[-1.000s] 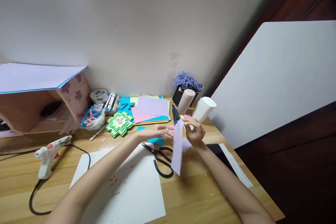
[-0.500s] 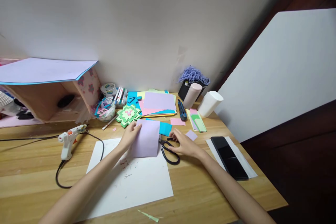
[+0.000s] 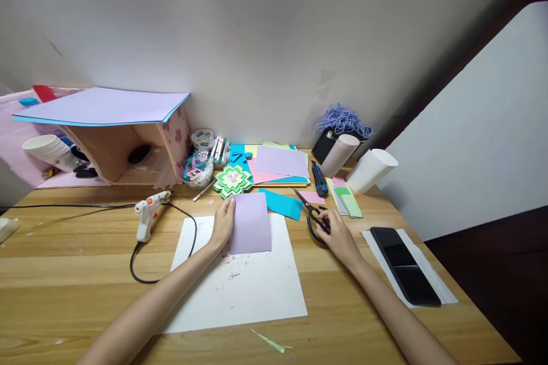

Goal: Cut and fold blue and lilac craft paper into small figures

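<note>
My left hand [image 3: 223, 222] is closed on the left edge of a lavender sheet of paper [image 3: 252, 225], thumb on top. The sheet is held over a larger white sheet [image 3: 265, 291] on the table. My right hand [image 3: 339, 238] has its fingers on the black handles of a pair of scissors [image 3: 314, 212]. The blades point up and left, away from my body, apart from the lavender sheet. A blue paper strip [image 3: 281, 205] lies between the lavender sheet and the scissors. Beyond the blades is a small pink paper piece [image 3: 311, 198].
A white glue gun [image 3: 148, 217] with its cord stands left, before a cardboard box [image 3: 175, 137]. Behind the hands lie a layered green paper flower [image 3: 233, 181], stacked coloured paper [image 3: 282, 161] and a blue cutter [image 3: 319, 178]. A black phone [image 3: 405, 267] lies right.
The view has turned left, so the scene sits farther right. My right hand has moved the scissors away from the lavender sheet's edge and turned them; the blades now show. My left hand keeps hold of the sheet.
</note>
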Motion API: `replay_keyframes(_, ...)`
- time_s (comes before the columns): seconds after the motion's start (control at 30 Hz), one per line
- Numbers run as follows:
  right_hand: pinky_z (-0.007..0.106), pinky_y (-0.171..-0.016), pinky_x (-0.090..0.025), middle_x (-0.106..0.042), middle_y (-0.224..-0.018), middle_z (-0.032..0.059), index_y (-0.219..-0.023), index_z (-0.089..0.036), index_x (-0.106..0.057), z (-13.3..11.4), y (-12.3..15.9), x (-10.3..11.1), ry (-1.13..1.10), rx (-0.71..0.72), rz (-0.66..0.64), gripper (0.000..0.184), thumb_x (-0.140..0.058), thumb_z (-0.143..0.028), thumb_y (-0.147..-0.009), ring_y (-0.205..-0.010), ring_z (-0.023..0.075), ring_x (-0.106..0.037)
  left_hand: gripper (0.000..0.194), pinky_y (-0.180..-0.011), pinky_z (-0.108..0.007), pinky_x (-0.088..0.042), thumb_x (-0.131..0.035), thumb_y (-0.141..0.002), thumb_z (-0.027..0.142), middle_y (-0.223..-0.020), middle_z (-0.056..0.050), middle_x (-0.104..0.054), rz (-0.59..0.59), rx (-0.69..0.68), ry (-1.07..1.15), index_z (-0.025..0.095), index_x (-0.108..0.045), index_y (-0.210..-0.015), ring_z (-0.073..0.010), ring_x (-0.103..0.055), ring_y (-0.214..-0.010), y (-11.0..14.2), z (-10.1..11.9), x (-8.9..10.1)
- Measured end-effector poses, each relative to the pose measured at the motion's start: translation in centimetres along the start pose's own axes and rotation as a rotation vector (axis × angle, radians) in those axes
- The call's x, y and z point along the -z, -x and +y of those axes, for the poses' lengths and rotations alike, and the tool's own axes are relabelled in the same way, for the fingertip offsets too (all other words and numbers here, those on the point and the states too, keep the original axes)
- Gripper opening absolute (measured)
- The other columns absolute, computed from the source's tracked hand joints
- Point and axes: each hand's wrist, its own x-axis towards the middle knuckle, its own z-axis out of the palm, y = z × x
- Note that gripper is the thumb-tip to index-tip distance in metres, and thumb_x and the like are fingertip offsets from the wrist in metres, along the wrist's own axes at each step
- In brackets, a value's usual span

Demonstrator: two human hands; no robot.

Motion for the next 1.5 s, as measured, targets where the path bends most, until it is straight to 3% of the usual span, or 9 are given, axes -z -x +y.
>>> replay_keyframes(0.2,0.048,-0.087,-0.038,-0.055,-0.096,0.0134,-0.087,-0.016,-0.057,-2.4,-2.5,-0.6,0.146,-0.194,0.116,0.016,-0.053,-0.027,-0.076,-0.099,0.0304,-0.051,0.039,-0.070,-0.025,-0.040,-0.044,-0.084,0.051,-0.088,-0.004,-0.064,-0.057,0.055,0.060,0.016,-0.062,-0.089,-0.0178,-0.055,-0.080,0.1,-0.2,-0.6)
replay_keyframes(0.37,0.031,-0.066,-0.048,-0.063,-0.085,0.0084,-0.096,-0.014,-0.060,-9.2,-3.9,-3.8,-0.580,-0.160,-0.375,0.039,-0.043,-0.047,-0.084,-0.077,0.0198,-0.060,0.042,-0.068,-0.028,-0.043,-0.043,-0.083,0.053,-0.084,-0.006,-0.064,-0.109,0.089,0.063,0.015,-0.061,-0.087,-0.0195,-0.057,-0.077,0.3,-0.3,-1.1)
replay_keyframes(0.43,0.028,-0.061,-0.048,-0.063,-0.074,0.0052,-0.088,-0.013,-0.062,-10.5,-4.5,-5.2,-0.612,-0.087,-0.366,0.042,-0.043,-0.050,-0.084,-0.070,0.0180,-0.059,0.038,-0.072,-0.030,-0.045,-0.045,-0.083,0.049,-0.089,-0.007,-0.064,-0.127,0.088,0.061,0.015,-0.059,-0.093,-0.0210,-0.058,-0.083,0.6,-0.2,-0.8)
replay_keyframes(0.57,0.028,-0.058,-0.046,-0.060,-0.065,0.0024,-0.072,-0.014,-0.061,-9.9,-5.6,-6.5,-0.437,-0.042,-0.233,0.034,-0.049,-0.044,-0.082,-0.061,0.0166,-0.055,0.054,-0.096,-0.041,-0.038,-0.057,-0.079,0.031,-0.129,-0.013,-0.046,-0.153,-0.222,-0.243,0.019,-0.038,-0.128,-0.0245,-0.047,-0.116,1.5,0.1,1.0)
replay_keyframes(0.7,0.037,-0.074,-0.048,-0.062,-0.077,0.0066,-0.080,-0.017,-0.064,-9.1,-5.3,-6.8,-0.351,0.035,-0.171,0.023,-0.048,-0.032,-0.086,-0.076,0.0215,-0.056,0.032,-0.098,-0.043,-0.038,-0.054,-0.082,0.022,-0.122,-0.010,-0.052,-0.399,-0.512,-0.626,0.022,-0.051,-0.113,-0.0240,-0.045,-0.116,2.7,0.3,3.0)
replay_keyframes(0.83,0.047,-0.093,-0.044,-0.058,-0.116,0.0108,-0.123,-0.023,-0.052,-9.7,-3.6,-7.6,-0.184,0.304,-0.141,0.037,-0.038,-0.017,-0.090,-0.109,0.0252,-0.052,0.021,-0.094,-0.043,-0.041,-0.050,-0.085,0.022,-0.116,-0.009,-0.057,-0.488,-0.524,-0.720,0.022,-0.055,-0.106,-0.0231,-0.051,-0.110,3.2,0.2,3.4)
replay_keyframes(0.97,0.045,-0.102,-0.041,-0.044,-0.137,0.0118,-0.136,-0.021,-0.037,-10.4,-2.1,-8.0,0.006,0.509,-0.225,0.048,-0.033,-0.009,-0.090,-0.126,0.0236,-0.041,0.023,-0.093,-0.041,-0.042,-0.053,-0.084,0.022,-0.115,-0.008,-0.057,-0.477,-0.498,-0.684,0.021,-0.052,-0.106,-0.0223,-0.052,-0.107,3.1,0.0,3.2)
replay_keyframes(1.17,0.044,-0.104,-0.040,-0.039,-0.141,0.0137,-0.137,-0.016,-0.036,-10.2,-1.6,-8.1,0.049,0.549,-0.302,0.049,-0.033,-0.007,-0.089,-0.131,0.0242,-0.036,0.033,-0.086,-0.038,-0.046,-0.058,-0.080,0.023,-0.109,-0.009,-0.053,-0.398,-0.392,-0.592,0.019,-0.044,-0.109,-0.0216,-0.053,-0.101,3.2,-0.2,3.1)
replay_keyframes(1.5,0.046,-0.108,-0.035,-0.039,-0.142,0.0108,-0.136,-0.018,-0.038,-9.8,-1.7,-8.1,-0.037,0.523,-0.321,0.051,-0.037,-0.008,-0.086,-0.133,0.0226,-0.033,0.041,-0.099,-0.043,-0.040,-0.051,-0.085,0.026,-0.126,-0.011,-0.054,-0.447,-0.456,-0.640,0.022,-0.046,-0.125,-0.0227,-0.049,-0.116,3.2,-0.6,3.3)
